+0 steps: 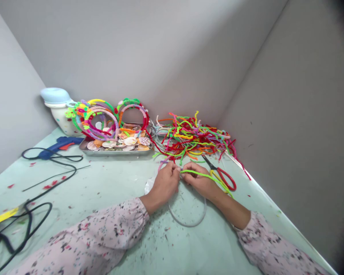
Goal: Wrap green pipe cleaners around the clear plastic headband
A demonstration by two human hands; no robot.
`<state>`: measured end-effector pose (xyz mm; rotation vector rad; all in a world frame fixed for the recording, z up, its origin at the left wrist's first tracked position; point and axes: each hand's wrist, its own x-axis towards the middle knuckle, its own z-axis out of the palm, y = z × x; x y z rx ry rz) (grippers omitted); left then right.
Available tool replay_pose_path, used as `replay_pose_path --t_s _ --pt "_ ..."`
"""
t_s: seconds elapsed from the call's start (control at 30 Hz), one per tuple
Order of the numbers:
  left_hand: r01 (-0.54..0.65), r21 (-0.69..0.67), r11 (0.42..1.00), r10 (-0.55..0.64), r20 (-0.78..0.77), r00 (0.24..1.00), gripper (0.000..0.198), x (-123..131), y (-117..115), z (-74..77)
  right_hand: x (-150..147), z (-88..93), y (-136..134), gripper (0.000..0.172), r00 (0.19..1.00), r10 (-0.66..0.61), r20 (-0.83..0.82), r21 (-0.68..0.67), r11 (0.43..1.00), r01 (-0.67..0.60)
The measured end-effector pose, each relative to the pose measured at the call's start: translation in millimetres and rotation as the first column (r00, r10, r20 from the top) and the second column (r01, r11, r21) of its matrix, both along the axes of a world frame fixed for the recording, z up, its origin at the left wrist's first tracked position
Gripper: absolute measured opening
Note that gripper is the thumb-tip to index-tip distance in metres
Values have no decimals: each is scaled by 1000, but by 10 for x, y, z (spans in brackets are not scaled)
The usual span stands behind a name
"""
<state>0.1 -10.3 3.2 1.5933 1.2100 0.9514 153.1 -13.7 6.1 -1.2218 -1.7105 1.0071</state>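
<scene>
Over the counter (103,183), our hands are pinching a lime pipe cleaner (208,179) beside a bare band (187,226)

Near the counter's front, we are holding our left hand (164,187) and right hand (199,179) close together, both narrowly pinched rather than spread. Our left hand is gripping the top of the band, a thin grey hoop curving down onto the counter below our wrists, and a short purple strand (162,165) is showing just past those fingers. Our right hand is pinching the lime pipe cleaner, which is trailing off across the wrist. Our fingers are hiding exactly where strand meets band. The tight pinches look meant to steady both pieces at one spot, with the counter taking the hoop's weight.

Red-handled scissors (226,177) are lying just beside our right hand, apparently kept within easy reach, and a heap of coloured pipe cleaners (195,137) is sitting just beyond. Farther back, decorated bands (117,128) are leaning above a steel tray (116,153) of shells. On the right, the wall (275,114) is rising close by, which is tightening the room around our right arm (232,208); leftward, we have more room, out to a blue glue gun (53,149) and its black cord (74,172).
</scene>
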Motion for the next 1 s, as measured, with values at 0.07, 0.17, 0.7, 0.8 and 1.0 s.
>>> replay_pose_path --t_s 0.07,0.17,0.7,0.8,1.0 --pt "-1 -1 1000 1 -2 1000 23 0 -3 2 1 2 -3 9 1000 1 1 -2 1000 -1" --pt "-2 -4 1000 2 -1 1000 23 1 -11 22 5 2 -3 10 1000 3 -15 -3 1000 -3" --pt "-1 -3 1000 1 -28 1000 24 -2 -10 35 -4 -22 -5 11 999 -25 -33 -12 1000 25" --pt "-4 -16 1000 4 -20 1000 24 -2 -15 44 4 -31 3 11 998 15 -53 -9 1000 -15" --pt "-5 -21 1000 4 -17 1000 25 1 -11 32 14 -70 21 12 997 22 -71 -6 1000 -23"
